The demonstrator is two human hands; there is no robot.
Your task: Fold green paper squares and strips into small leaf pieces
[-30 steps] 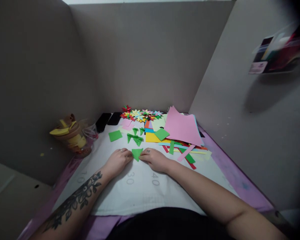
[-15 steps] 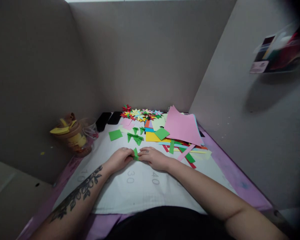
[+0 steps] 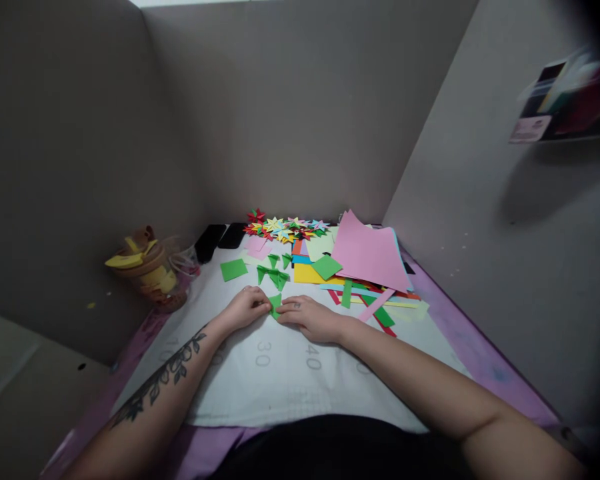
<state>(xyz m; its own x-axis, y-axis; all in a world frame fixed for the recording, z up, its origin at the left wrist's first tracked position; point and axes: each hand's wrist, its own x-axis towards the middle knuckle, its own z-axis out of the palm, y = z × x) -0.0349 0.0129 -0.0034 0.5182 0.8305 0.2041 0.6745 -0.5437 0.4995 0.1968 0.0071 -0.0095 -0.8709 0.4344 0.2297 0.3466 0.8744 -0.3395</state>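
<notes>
My left hand (image 3: 245, 308) and my right hand (image 3: 307, 316) meet over a small folded green paper piece (image 3: 275, 304) on the white mat (image 3: 280, 373). Both hands pinch it with closed fingers, the left from its left side, the right from its right side. Just beyond the hands lie several folded green pieces (image 3: 274, 273) and a flat green square (image 3: 233, 269). A cluster of colourful paper stars (image 3: 285, 229) sits at the back of the mat.
A pile of coloured sheets with a pink sheet (image 3: 367, 253) on top lies at the right, with loose strips (image 3: 375, 305) beside it. A jar with yellow items (image 3: 147, 272) stands left. Two dark phones (image 3: 220, 237) lie at the back. Cardboard walls (image 3: 280, 113) enclose the desk.
The green piece showed as a wider triangle a second ago; it is now folded narrower between my fingers. Both hands stayed in place.
</notes>
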